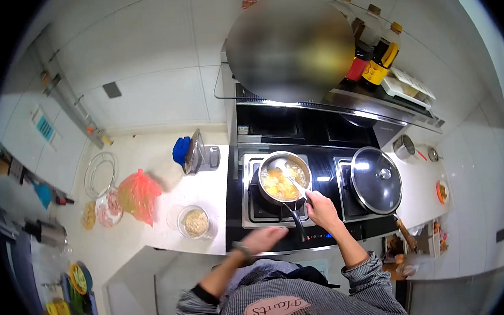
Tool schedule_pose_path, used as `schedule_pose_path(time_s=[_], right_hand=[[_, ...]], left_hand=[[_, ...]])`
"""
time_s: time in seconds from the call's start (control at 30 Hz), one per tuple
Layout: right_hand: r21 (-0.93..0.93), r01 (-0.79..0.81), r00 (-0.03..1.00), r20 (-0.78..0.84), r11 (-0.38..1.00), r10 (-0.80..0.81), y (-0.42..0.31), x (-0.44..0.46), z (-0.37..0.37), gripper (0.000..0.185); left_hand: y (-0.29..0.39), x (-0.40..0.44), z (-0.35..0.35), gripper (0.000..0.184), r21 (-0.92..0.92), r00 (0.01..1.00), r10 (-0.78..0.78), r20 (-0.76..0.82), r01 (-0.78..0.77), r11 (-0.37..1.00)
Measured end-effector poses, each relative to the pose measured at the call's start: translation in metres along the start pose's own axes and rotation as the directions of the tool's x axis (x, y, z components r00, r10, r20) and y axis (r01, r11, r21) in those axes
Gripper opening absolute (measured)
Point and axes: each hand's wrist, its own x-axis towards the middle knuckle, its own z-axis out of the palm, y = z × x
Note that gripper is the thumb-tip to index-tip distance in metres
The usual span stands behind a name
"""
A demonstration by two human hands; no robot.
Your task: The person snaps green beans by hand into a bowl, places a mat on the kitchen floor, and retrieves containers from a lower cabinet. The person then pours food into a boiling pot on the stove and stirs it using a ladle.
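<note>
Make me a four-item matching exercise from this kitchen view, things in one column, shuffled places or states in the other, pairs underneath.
Things:
1. Saucepan
2. Red plastic bag
3. Lidded pan
4. Right hand

Places or states:
A. Over the right-hand burner
B. Gripping the spoon
C. Over the left-hand burner
D. On the counter left of the stove

Pairs: 1-C, 2-D, 3-A, 4-B

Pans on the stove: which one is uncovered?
The saucepan on the left, with its food in open view; the wider pan on the right has a glass lid.
</note>
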Motion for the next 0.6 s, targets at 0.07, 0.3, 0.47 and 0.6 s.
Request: schedule_pose_path(time_s=[0.07, 0.3, 0.47, 0.6], right_hand=[[-0.04, 0.024, 0.999, 0.031, 0.999, -0.023, 0.01, 0.002, 0.0, 0.034], [-0.07, -0.008, 0.993, 0.114, 0.997, 0.016, 0.03, 0.003, -0.013, 0.033], [-0.083, 0.032, 0.981, 0.194, 0.996, -0.015, 0.022, -0.005, -0.041, 0.032], [-0.048, 0.007, 0.967, 0.256, 0.999, 0.006, 0.024, -0.01, -0.035, 0.036]], left_hand=[[-0.047, 0.053, 0.104, 0.056, -0.46, 0.994, -0.105, -0.017, 0.086, 0.884], [-0.019, 0.074, 0.168, 0.033, -0.907, 0.889, -0.367, -0.274, -0.112, 0.405], [-0.018, 0.065, 0.153, 0.035, -0.926, 0.914, -0.337, -0.225, -0.092, 0.367], [-0.019, 0.061, 0.15, 0.036, -0.914, 0.918, -0.321, -0.234, -0.096, 0.393]])
